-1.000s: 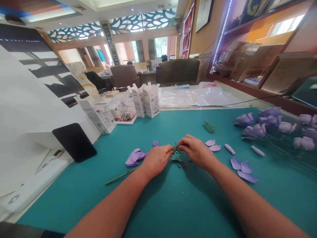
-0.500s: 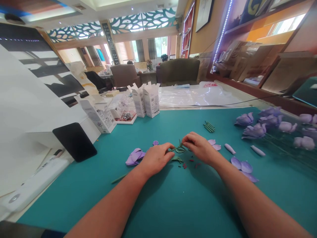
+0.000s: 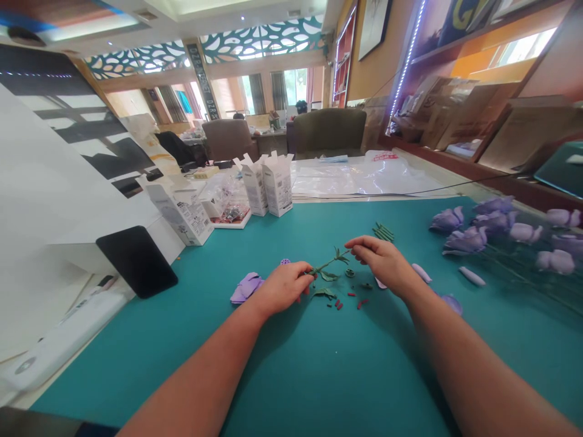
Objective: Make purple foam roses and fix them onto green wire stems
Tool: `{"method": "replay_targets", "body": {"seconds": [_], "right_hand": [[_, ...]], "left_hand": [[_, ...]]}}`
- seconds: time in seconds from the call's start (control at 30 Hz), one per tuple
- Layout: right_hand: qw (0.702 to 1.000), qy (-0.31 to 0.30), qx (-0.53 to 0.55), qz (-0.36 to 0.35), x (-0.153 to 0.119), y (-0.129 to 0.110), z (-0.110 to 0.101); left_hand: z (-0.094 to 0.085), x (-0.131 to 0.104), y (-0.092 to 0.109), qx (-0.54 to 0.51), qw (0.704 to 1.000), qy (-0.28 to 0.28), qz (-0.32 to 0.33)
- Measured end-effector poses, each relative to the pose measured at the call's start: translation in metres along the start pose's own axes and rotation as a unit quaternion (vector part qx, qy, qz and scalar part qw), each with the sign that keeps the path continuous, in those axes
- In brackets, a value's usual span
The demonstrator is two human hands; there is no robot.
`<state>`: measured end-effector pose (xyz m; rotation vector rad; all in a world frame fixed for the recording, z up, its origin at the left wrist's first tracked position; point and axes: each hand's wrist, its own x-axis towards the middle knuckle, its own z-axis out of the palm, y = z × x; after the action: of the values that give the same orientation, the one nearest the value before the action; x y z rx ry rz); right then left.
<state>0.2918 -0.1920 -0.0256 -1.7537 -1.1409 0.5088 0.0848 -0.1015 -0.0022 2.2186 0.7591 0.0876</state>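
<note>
My left hand [image 3: 282,287] is closed around the lower end of a green flower stem [image 3: 324,265], which slants up to the right and carries a small leafy calyx near its tip. At that tip, my right hand [image 3: 378,258] has thumb and forefinger pinched together. Below the stem lie green leaves [image 3: 324,292], a small round green piece [image 3: 350,273] and a few tiny red pieces [image 3: 351,295]. A purple petal cluster [image 3: 246,287] sits beside my left wrist, with a purple openwork disc [image 3: 285,261] just behind that hand. My right forearm partly covers loose purple petals [image 3: 452,303].
Several purple flowers [image 3: 467,240] lie at the right of the green mat [image 3: 337,376]. Short green rods [image 3: 383,231] and a pale purple bud piece [image 3: 472,276] are nearer. White boxes [image 3: 279,185] and a black tablet [image 3: 136,261] stand left.
My right hand has moved right and slightly up, away from the left, uncovering the round green piece. More of the stem and calyx shows, while my left hand has shifted slightly left.
</note>
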Motion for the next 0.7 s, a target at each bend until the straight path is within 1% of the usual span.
{"method": "replay_targets", "body": {"seconds": [0.23,0.4,0.5,0.6,0.7], "right_hand": [[0.999,-0.004,-0.032,-0.008,-0.0015,-0.0008,0.0012],[1.0,-0.001,-0.025,-0.004,-0.0012,0.0007,0.0031],[1.0,-0.002,-0.013,0.001,-0.0013,-0.001,0.0016],[1.0,0.012,0.009,0.006,-0.001,-0.0031,-0.0011],[0.998,0.043,0.043,0.023,-0.0004,-0.0045,-0.0033]], "left_hand": [[0.001,0.0002,0.0013,-0.022,1.0,0.004,-0.008],[0.0024,0.0004,0.0011,-0.036,0.999,0.006,-0.002],[0.002,0.0009,0.0009,-0.055,0.998,0.004,-0.009],[0.0011,0.0021,-0.0003,-0.065,0.998,0.004,-0.021],[0.0006,0.0033,-0.0022,-0.068,0.997,-0.004,-0.027]]}}
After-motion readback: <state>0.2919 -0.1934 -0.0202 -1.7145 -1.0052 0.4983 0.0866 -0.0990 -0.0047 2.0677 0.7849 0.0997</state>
